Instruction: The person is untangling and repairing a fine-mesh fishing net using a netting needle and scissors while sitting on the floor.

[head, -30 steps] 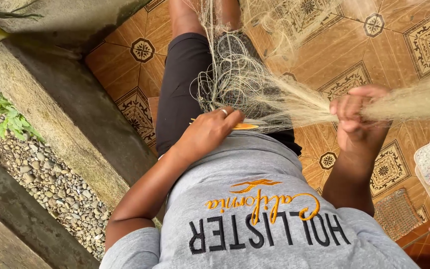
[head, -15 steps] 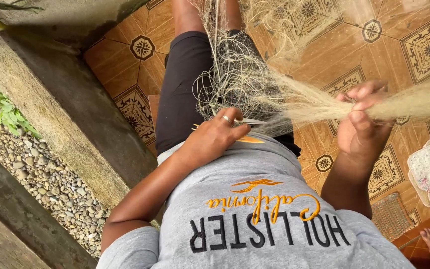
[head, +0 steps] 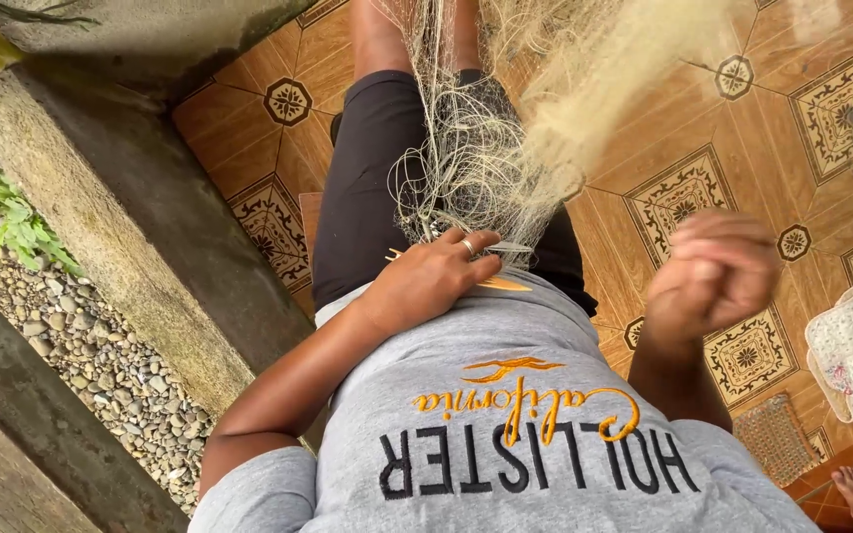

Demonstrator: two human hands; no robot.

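Net on my lap
My left hand (head: 436, 276) pins a yellow needle (head: 501, 284) against the net (head: 476, 168); right hand (head: 713, 271) blurred, grip unclear

Light: soft, even daylight; shadows faint.
Blur: right hand (head: 711, 274) smeared by motion; net (head: 584, 109) hazy at top.
Focus: left hand (head: 431, 279) sharp.

One head-worn view — facing steeply down, close over the person's lap.
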